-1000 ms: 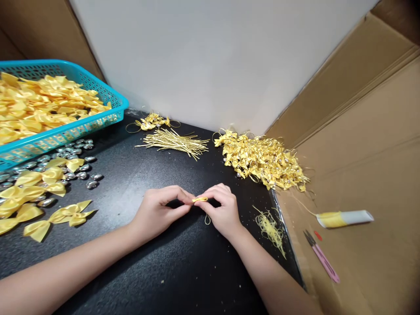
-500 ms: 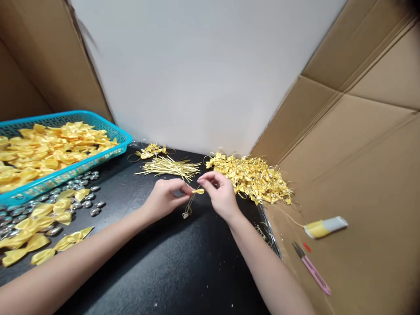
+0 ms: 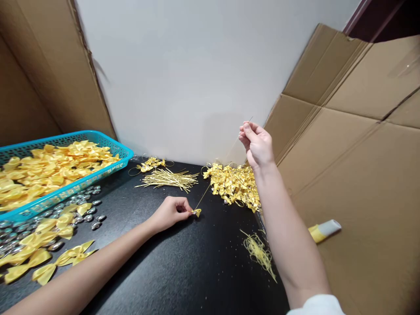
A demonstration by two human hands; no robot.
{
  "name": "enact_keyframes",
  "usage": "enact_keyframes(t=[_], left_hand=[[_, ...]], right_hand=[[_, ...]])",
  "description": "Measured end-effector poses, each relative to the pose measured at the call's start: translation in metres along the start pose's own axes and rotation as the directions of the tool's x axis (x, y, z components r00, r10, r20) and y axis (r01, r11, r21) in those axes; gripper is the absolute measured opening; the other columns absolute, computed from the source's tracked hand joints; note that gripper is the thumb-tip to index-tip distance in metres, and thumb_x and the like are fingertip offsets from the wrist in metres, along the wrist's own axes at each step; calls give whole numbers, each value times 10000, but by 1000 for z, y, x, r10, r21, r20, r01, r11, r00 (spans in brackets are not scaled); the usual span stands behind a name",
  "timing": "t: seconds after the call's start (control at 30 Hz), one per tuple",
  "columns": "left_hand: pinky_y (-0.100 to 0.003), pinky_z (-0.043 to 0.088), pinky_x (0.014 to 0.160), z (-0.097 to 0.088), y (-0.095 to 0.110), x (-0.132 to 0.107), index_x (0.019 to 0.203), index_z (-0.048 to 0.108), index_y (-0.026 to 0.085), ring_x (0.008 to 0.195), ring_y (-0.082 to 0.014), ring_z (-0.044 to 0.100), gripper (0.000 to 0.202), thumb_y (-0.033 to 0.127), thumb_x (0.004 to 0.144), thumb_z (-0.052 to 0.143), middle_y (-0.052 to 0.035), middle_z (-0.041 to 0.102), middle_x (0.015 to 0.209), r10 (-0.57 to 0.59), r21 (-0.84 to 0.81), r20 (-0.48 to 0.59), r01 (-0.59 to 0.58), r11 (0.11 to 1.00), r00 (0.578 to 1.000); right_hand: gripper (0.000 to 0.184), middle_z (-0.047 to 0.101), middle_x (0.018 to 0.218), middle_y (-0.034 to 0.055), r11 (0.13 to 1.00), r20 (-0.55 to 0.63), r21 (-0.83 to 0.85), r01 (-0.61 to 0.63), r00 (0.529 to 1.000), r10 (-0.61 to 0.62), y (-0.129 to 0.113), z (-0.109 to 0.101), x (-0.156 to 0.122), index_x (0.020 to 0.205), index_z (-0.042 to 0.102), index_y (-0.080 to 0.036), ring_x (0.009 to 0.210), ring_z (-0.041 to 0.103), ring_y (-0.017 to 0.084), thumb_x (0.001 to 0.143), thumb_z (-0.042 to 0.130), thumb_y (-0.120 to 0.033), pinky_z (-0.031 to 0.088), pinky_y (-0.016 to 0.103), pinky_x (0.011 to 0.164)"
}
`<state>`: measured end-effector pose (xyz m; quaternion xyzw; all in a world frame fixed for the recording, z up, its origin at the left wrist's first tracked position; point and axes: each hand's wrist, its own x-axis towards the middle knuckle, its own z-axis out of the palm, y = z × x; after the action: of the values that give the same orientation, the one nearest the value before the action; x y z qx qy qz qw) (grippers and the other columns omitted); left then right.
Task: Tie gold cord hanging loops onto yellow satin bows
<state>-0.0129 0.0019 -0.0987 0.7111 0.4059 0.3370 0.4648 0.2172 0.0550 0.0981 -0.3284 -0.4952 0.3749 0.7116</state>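
Observation:
Low over the black table, my left hand [image 3: 170, 214] is closed in a pinch on a small yellow bow [image 3: 197, 212]. A thin yellow thread [image 3: 204, 195] runs taut from the bow up to the right. My right hand [image 3: 258, 144] is raised in front of the white wall, fingers pinched on a needle [image 3: 251, 118] whose tip sticks out above them. Part of the bow is hidden behind my left fingertips. Gold cords [image 3: 169, 180] lie in a bundle behind my left hand, and a heap of small yellow bows with beads [image 3: 232, 186] lies below my right hand.
At left stands a blue basket [image 3: 127, 159] full of yellow bows. Loose bows [image 3: 74, 253] and silvery beads [image 3: 96, 225] lie in front of it. Thread scraps [image 3: 259, 251] are near the table's right edge. A yellow-and-white thread tube [image 3: 328, 229] lies beyond my right forearm, by cardboard walls.
My right hand has moved up and to the right, away from my left, drawing the thread out straight. My left hand has lowered slightly with the bow. The hanging loop of thread has gone.

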Motion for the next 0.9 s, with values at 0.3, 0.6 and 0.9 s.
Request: enact_keyframes(t=[0.3, 0.6, 0.9], left_hand=[[-234, 467, 634, 5, 4, -6, 789, 697, 160, 644, -127, 604, 216, 332, 683, 776, -18, 699, 718, -79, -358, 39, 87, 930, 996], [-261, 505, 648, 19, 8, -13, 836, 667, 153, 653, -138, 622, 312, 408, 698, 781, -45, 697, 728, -218, -647, 0, 166, 744, 976], [-266, 506, 638, 18, 7, -16, 1119, 585, 154, 609, -140, 628, 519, 443, 722, 753, 7, 683, 663, -251, -563, -215, 90, 821, 944]], right_hand=[[146, 672, 765, -18, 978, -102, 93, -188, 975, 197, 11, -14, 10, 775, 559, -183, 688, 635, 43, 892, 567, -97, 566, 147, 679], [235, 370, 446, -126, 882, -90, 193, -430, 887, 452, 18, -19, -4, 740, 426, -204, 335, 337, 28, 951, 527, -192, 299, 122, 367], [182, 287, 451, -128, 904, -55, 228, -362, 922, 384, 51, -7, -54, 772, 423, -215, 342, 277, 40, 950, 453, -199, 304, 149, 405]])
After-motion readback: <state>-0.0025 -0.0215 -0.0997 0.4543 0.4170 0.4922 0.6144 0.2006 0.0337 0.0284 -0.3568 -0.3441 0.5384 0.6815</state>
